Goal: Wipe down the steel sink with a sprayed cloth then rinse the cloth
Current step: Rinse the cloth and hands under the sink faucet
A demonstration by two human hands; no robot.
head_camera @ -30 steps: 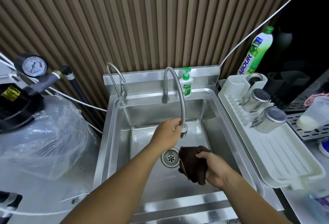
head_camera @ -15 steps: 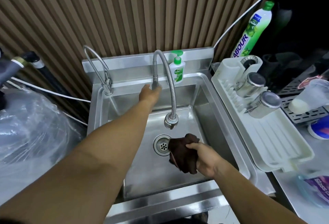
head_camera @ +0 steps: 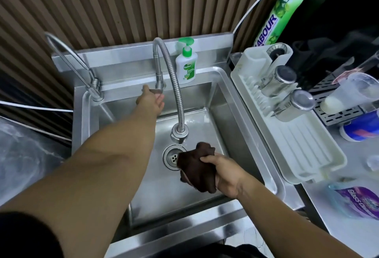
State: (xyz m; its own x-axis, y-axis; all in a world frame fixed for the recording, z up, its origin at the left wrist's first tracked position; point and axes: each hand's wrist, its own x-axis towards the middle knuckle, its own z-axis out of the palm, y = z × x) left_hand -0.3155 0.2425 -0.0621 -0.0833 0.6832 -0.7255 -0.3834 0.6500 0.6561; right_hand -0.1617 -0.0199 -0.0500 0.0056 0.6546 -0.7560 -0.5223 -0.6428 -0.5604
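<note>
The person leans over the steel sink (head_camera: 207, 118) with both bare arms stretched into it. The right hand (head_camera: 224, 173) has its fingers (head_camera: 207, 159) curled tight round a bunched dark brown cloth (head_camera: 195, 165), which it holds low in the basin. The cloth is just to the right of the round drain (head_camera: 171, 156), covering its right edge from where I stand, and just beneath the nozzle (head_camera: 179, 132) of the flexible steel tap (head_camera: 174, 81). The left hand (head_camera: 150, 101) reaches to the back of the basin, to the small lever (head_camera: 156, 91) at the foot of that tap. Its thumb lies on one side of the lever and its fingers on the other, loosely spread; whether they pinch the lever or only touch it I cannot tell. A green-topped soap pump bottle (head_camera: 186, 66) stands on the back ledge just beside the tap, and a thin curved second tap (head_camera: 67, 56) rises at the left corner. To the right of the sink, on the surface, a white drying rack (head_camera: 303, 151) holds two steel canisters (head_camera: 281, 80) lying on their sides, with a tall green bottle (head_camera: 281, 9) behind it and a purple pouch (head_camera: 356, 202) nearer the front.
</note>
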